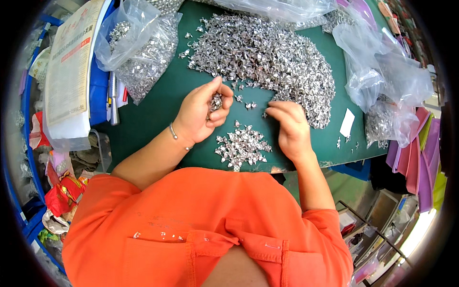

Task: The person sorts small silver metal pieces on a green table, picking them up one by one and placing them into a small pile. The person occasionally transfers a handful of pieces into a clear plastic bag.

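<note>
Left hand [203, 109]: half closed, fingers curled inward, cupping a clump [216, 101] of small silver metal pieces that shows between thumb and fingers.
Right hand [291, 125]: fingers bent and drawn close together, palm down; a single piece [264, 115] shows right at the tips, though I cannot tell whether it is pinched or lies beneath them.
Big heap [267, 55]: silver pieces spread beyond both hands, curving round to the right of the right hand.
Small heap [243, 146]: similar pieces, between the two hands and nearer the body, close to the left wrist.
Strays [251, 105]: a few pieces lying between the left hand's fingertips and the right hand's.
Bracelet [173, 131]: thin, silver, open-ended, round the left wrist.
Worktop [143, 126]: green, under both hands and both heaps.
Left bag [150, 60]: clear plastic, full of silver pieces, beyond the left hand and to its left.
Right bag [380, 122]: clear plastic, metal pieces inside, well to the right of the right hand.
Slip [347, 123]: white, between the right hand and the right bag.
Shirt [215, 205]: orange, on the near side of both hands.
</note>
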Action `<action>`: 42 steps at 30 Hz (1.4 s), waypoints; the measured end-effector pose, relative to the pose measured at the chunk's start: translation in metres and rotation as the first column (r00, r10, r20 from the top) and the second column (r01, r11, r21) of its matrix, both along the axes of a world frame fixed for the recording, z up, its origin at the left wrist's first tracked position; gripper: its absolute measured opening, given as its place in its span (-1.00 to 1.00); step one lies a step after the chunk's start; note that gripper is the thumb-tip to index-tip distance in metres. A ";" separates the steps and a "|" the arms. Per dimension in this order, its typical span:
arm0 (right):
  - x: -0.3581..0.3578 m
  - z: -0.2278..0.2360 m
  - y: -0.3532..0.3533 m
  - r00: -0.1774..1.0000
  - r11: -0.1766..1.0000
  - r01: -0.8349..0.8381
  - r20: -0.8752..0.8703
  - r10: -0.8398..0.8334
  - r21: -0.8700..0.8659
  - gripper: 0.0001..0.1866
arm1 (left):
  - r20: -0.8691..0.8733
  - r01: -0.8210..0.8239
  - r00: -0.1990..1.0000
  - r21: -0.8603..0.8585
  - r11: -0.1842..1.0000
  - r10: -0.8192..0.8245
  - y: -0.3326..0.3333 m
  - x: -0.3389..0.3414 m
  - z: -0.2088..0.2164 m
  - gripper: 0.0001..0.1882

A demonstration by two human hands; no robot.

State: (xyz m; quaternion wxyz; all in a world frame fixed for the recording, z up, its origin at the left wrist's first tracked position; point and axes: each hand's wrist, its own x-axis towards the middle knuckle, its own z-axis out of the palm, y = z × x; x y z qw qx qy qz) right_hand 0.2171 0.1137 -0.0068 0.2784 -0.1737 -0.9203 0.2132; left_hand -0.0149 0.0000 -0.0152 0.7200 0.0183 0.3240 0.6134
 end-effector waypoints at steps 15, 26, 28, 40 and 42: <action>-0.001 -0.003 -0.015 0.965 0.974 0.224 -0.135 -0.224 -0.014 -0.77 | -0.026 0.002 1.000 0.031 1.000 -0.001 0.000 -0.001 -0.001 -0.65; 0.026 0.001 -0.017 0.924 0.917 0.315 -0.141 -0.355 -0.245 -0.84 | -0.016 -0.004 1.000 0.042 0.999 0.004 0.000 -0.001 -0.002 -0.66; 0.020 0.001 -0.025 0.941 0.900 0.316 -0.018 -0.337 -0.300 -0.84 | -0.020 -0.004 1.000 0.044 0.999 0.005 0.000 -0.001 -0.001 -0.66; 0.029 -0.002 -0.031 0.990 0.970 0.122 -0.046 -0.135 -0.212 -0.77 | -0.020 0.007 1.000 0.054 0.999 -0.006 0.001 -0.002 -0.003 -0.67; 0.037 -0.001 -0.028 0.952 0.937 0.256 -0.105 -0.287 -0.240 -0.79 | -0.026 -0.002 1.000 0.038 0.999 0.003 0.001 -0.002 -0.001 -0.67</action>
